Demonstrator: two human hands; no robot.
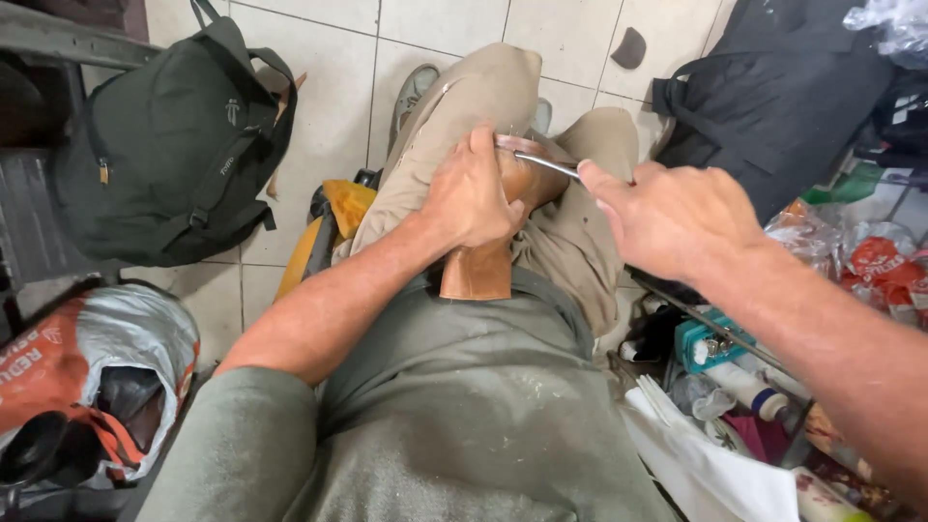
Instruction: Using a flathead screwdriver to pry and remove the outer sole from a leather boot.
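I sit with a brown leather piece (480, 266), shaped like a shoe or last, pressed upright against my lap and left thigh. My left hand (474, 193) wraps over its top and grips it. My right hand (667, 217) is closed on a thin metal tool (541, 159) whose tip reaches the top edge of the leather piece, right by my left fingers. Most of the tool's handle is hidden inside my fist.
A dark green backpack (169, 145) stands on the tiled floor at left, a black bag (773, 97) at upper right. An orange and white sack (106, 367) lies lower left. Bottles, tubes and packets (744, 387) crowd the right side. A yellow object (333, 222) sits beside my left leg.
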